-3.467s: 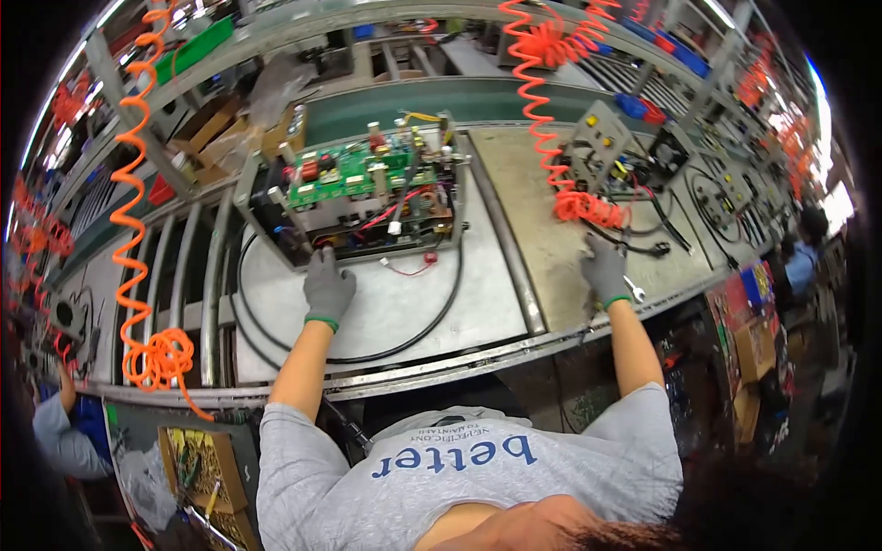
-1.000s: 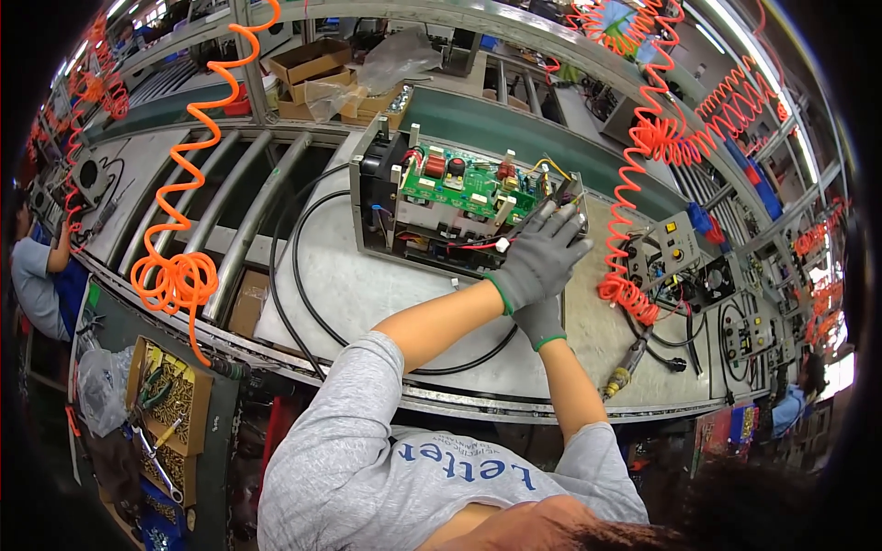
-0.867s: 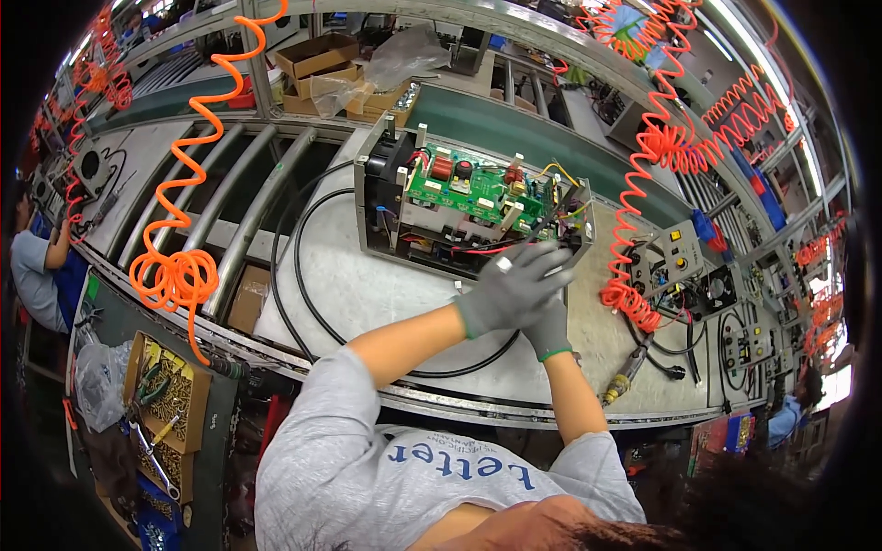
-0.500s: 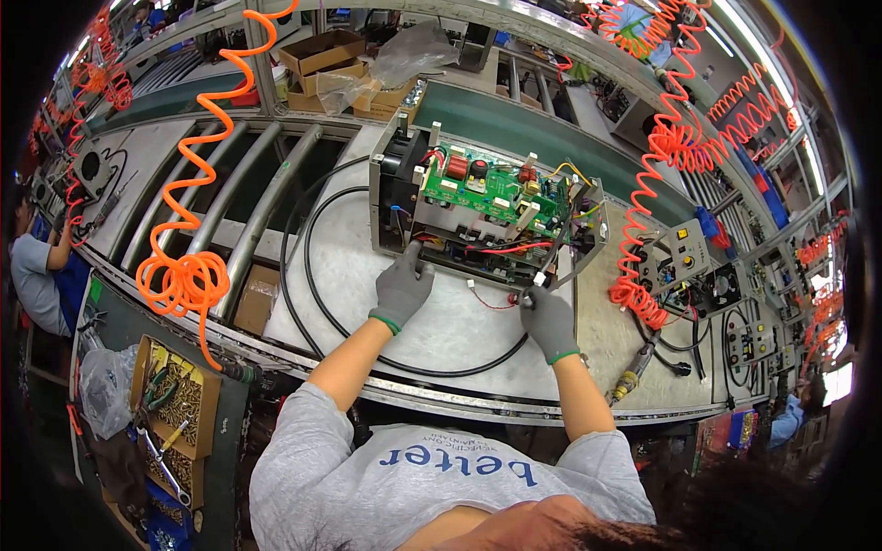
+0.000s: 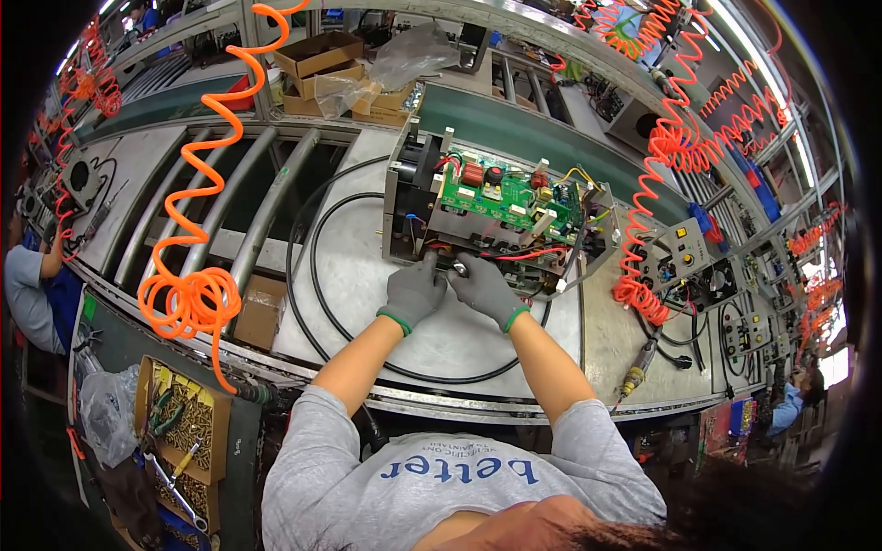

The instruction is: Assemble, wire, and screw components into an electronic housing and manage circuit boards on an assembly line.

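An opened electrical unit point(image 5: 418, 207) with a metal frame and a dark fan housing at its left end stands on the bench. Across its top lies a green circuit board point(image 5: 514, 188) with red coils and several wires. My left hand point(image 5: 412, 294), in a grey glove with a green cuff, reaches to the unit's front lower edge, fingers drawn together by the wires. Close beside it, my right hand point(image 5: 489, 292), gloved alike, has its fingers closed around something small, partly hidden. A white connector point(image 5: 561, 286) hangs at the unit's front right.
A black cable point(image 5: 317, 266) loops over the metal bench top around the unit. Rollers point(image 5: 262, 207) lie to the left. An orange coiled hose point(image 5: 188, 303) hangs there; a screwdriver point(image 5: 634, 376) lies right. Screws fill a cardboard box point(image 5: 220, 432) at the lower left.
My right hand has moved left from the unit's front right corner to beside my left hand. The left hand stays at the front lower edge, and the unit appears slightly further right.
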Action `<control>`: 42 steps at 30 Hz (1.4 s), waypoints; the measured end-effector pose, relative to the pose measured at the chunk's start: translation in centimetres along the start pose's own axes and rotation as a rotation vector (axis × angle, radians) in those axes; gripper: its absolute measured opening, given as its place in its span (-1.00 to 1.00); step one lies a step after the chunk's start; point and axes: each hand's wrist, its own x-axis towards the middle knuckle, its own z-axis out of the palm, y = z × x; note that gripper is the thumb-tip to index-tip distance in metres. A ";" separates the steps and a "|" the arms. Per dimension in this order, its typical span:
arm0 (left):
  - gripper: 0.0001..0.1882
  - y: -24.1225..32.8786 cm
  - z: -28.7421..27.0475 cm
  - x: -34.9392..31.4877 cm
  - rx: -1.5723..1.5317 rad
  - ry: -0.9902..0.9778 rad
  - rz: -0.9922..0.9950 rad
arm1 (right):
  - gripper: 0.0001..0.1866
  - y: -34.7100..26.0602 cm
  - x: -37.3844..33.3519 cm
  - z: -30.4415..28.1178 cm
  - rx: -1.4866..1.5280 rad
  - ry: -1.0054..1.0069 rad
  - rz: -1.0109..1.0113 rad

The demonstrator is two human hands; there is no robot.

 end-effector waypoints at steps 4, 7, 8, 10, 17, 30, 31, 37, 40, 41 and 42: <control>-0.52 -0.3 -0.7 0.7 0.141 -0.204 0.045 | -0.76 -0.6 0.2 0.4 -0.210 0.056 -0.109; -0.42 0.4 -1.9 1.2 0.180 -0.370 0.021 | -0.77 -1.3 0.2 0.6 -0.202 -0.002 0.052; -0.42 0.4 -1.9 1.1 0.174 -0.384 0.034 | -0.78 -1.1 0.5 0.8 -0.195 0.063 0.019; -0.40 0.4 -1.9 0.9 0.158 -0.353 0.010 | -0.78 -1.4 0.0 1.2 -0.199 0.048 0.093; -0.39 -1.1 -1.3 0.9 0.108 -0.200 0.069 | -0.72 -0.8 1.4 2.0 -0.254 0.145 0.043; -0.65 -0.9 1.4 1.2 -0.730 0.062 -0.121 | -0.68 -1.5 0.2 1.3 -0.085 0.280 0.138; -0.72 -0.1 1.4 1.6 -0.859 0.099 -0.184 | -0.68 -1.1 -0.2 1.0 -0.111 0.230 0.074; -0.85 1.1 2.2 1.9 -1.108 0.226 -0.393 | -0.64 2.2 -10.4 -4.0 -0.042 0.279 -0.288; -0.84 1.3 2.5 2.1 -1.085 0.288 -0.396 | -0.65 1.4 -14.8 -10.4 0.551 0.231 0.088; -0.83 0.9 2.6 2.0 -1.067 0.324 -0.394 | -0.65 1.5 -15.7 -11.8 0.645 0.279 0.124; -0.84 0.9 2.8 2.1 -1.140 0.347 -0.402 | -0.65 2.6 -16.2 -12.3 0.698 0.394 0.003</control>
